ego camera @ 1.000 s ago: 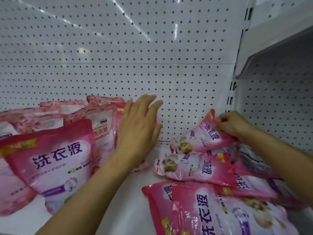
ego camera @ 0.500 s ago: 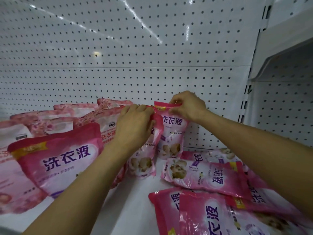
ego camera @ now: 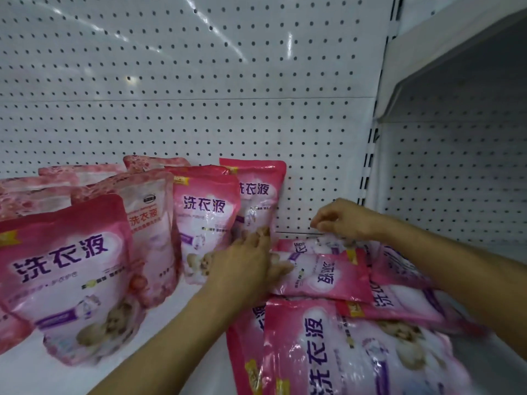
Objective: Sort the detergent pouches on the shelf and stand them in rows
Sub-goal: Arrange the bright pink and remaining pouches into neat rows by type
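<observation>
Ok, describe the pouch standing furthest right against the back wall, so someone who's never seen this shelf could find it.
Start at the white pegboard back wall and follow the standing row rightward to its last upright pouch. It is bright pink with purple characters and leans on the pegboard, with the left hand just below it. Unlike the pouches to its right, which lie flat in a heap, it stands.

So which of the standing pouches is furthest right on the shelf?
The bright pink pouch leaning against the pegboard back panel, just above the left hand. Every pouch to its right lies flat in the pile.
</observation>
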A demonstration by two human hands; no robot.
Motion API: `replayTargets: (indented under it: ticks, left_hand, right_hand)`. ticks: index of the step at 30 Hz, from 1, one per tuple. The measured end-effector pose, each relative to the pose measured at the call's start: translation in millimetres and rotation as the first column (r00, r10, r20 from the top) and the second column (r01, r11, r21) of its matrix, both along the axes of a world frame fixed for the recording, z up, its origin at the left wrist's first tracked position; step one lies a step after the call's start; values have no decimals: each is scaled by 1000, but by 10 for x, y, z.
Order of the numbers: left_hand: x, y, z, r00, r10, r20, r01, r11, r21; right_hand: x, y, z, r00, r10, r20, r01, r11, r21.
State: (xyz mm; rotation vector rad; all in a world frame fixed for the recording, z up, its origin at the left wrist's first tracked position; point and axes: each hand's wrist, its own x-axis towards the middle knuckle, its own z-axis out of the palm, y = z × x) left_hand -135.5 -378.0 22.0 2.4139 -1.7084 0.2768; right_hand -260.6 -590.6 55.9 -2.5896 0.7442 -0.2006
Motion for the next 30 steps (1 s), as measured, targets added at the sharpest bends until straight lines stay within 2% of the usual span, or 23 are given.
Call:
replayTargets:
  ticks: [2, 4, 9, 12, 15, 21, 25, 27, 30]
  left_hand:
    - [-28, -49, -104, 991, 132, 2, -132, 986, 97]
    - [-18, -76, -195, 981, 190, -37, -186, 977, 100]
    - [93, -73, -253, 900, 233, -367, -212, 973, 97]
    - [194, -14, -312, 773, 246, -584, -271, 962, 47]
    - [213, 35, -326, 591, 173, -788, -328, 944, -39]
    - [263, 50, -444, 471, 77, -879, -332, 938, -96]
    - [286, 90, -495, 504, -2, -864, -326, 926, -193]
    - [235, 121, -469, 495, -78, -866, -316, 911, -263]
    - [179, 163, -473, 477, -166, -863, -302, 891, -338]
  right_hand:
    - [6, -78, -191, 996, -25, -82, 21, 999, -43]
    - [79, -137, -288, 989, -51, -142, 39, 996, -83]
    - [297, -185, -389, 947, -98, -305, 74, 993, -87]
    - [371, -237, -413, 925, -123, -359, 91, 990, -105]
    - [404, -241, -320, 931, -125, -343, 127, 992, -17]
    - [312, -218, -150, 986, -150, -65, 153, 987, 44]
    - [52, -225, -2, 981, -143, 128, 137, 989, 51]
    - [-58, -199, 53, 945, -166, 282, 161, 986, 39]
    - [-151, -143, 118, 803, -274, 529, 180, 958, 223]
